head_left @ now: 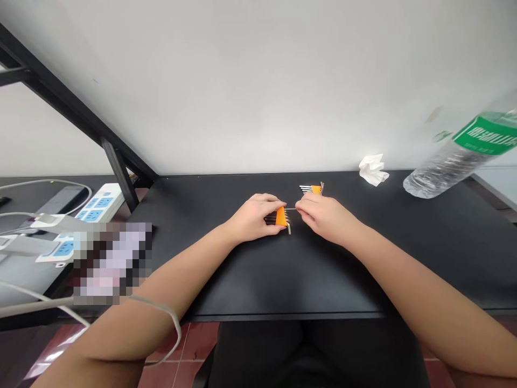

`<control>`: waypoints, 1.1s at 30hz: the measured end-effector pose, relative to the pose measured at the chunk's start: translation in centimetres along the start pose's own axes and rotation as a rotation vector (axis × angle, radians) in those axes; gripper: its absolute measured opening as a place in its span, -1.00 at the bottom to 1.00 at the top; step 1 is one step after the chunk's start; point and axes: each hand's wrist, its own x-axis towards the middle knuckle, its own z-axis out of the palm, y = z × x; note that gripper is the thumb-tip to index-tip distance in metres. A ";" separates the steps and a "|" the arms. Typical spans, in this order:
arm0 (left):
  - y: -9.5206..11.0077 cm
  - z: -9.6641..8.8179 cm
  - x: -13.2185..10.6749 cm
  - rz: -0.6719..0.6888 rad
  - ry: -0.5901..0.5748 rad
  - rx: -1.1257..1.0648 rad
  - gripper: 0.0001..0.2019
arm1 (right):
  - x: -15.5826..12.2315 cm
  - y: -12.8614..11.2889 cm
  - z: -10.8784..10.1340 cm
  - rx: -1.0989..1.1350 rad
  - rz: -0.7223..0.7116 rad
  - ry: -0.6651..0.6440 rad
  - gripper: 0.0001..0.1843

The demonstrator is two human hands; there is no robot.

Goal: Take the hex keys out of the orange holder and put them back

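at the centre of the frame, the left hand (pixel 257 218) is closed around an orange hex-key holder (pixel 281 216), apparently to steady it while the right hand (pixel 323 214) pinches a thin rod (pixel 291 209) beside it. a second orange holder (pixel 316 189) lies just above the right hand, likely for easy reach.

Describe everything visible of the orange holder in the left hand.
The orange holder is a block that looks like plastic, with several metal keys through it, at least one bent. The left hand grips it over the black desk; whether they touch is unclear. A thin rod spans from its far end to the right hand.
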 end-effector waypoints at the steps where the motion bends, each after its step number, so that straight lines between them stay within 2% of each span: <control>1: 0.0 0.0 0.0 0.002 -0.002 0.005 -0.50 | 0.0 0.0 0.0 -0.012 -0.004 -0.008 -0.75; 11: 0.5 0.0 0.0 0.027 0.010 0.090 -0.48 | 0.0 -1.2 0.0 -0.035 -0.042 0.007 -0.68; 15: 1.0 -0.2 0.0 0.069 0.003 0.099 -0.54 | 0.4 -1.9 0.4 0.252 -0.040 0.063 -0.76; 18: 1.4 -0.2 0.1 0.136 0.026 0.089 -0.59 | 0.8 -1.7 0.7 0.575 0.105 0.109 -0.87; 20: 1.5 0.0 0.1 0.172 0.058 0.080 -0.59 | 0.9 -1.3 1.0 0.818 0.248 0.062 -0.90; 23: 1.4 0.1 0.2 0.206 0.089 0.066 -0.57 | 1.1 -0.4 1.0 1.007 0.369 -0.069 -0.74; 25: 1.1 0.2 0.2 0.220 0.110 0.049 -0.53 | 1.1 0.3 0.6 0.896 0.375 -0.088 -0.70; 29: 0.4 0.1 0.1 0.186 0.120 0.028 -0.48 | 0.6 1.6 -0.6 0.301 0.314 -0.056 -0.77; 31: 0.1 0.1 0.1 0.146 0.104 0.027 -0.49 | 0.3 2.2 -1.0 0.078 0.349 -0.130 -0.82; 33: -0.2 0.1 0.1 0.106 0.091 0.024 -0.49 | 0.2 2.5 -1.2 -0.023 0.417 -0.241 -0.85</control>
